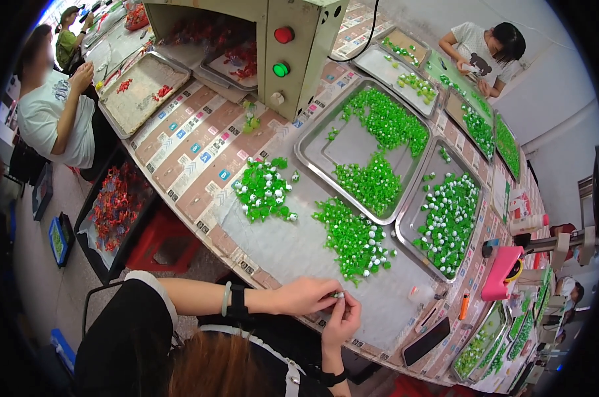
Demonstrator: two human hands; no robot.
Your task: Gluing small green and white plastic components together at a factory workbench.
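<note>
Just above the table's near edge, my left hand [307,296] and my right hand [343,320] meet with fingertips pinched together. Between them is a tiny green-and-white piece [338,295], mostly covered by the fingers. Both hands are closed on it. Beyond them, on a pale sheet [279,245], lies a loose heap of small green pieces [349,238], some with white round tops. Farther left sits another heap of green pieces with white balls marked by dark dots [263,188].
A large metal tray [316,165] of green pieces stands ahead; a second tray [426,259] holds white-topped ones. A cream machine [299,59] is at the back. Nearer right lie a phone [426,342], an orange lighter [464,306] and a pink tape dispenser [501,274]. Other people sit around the table.
</note>
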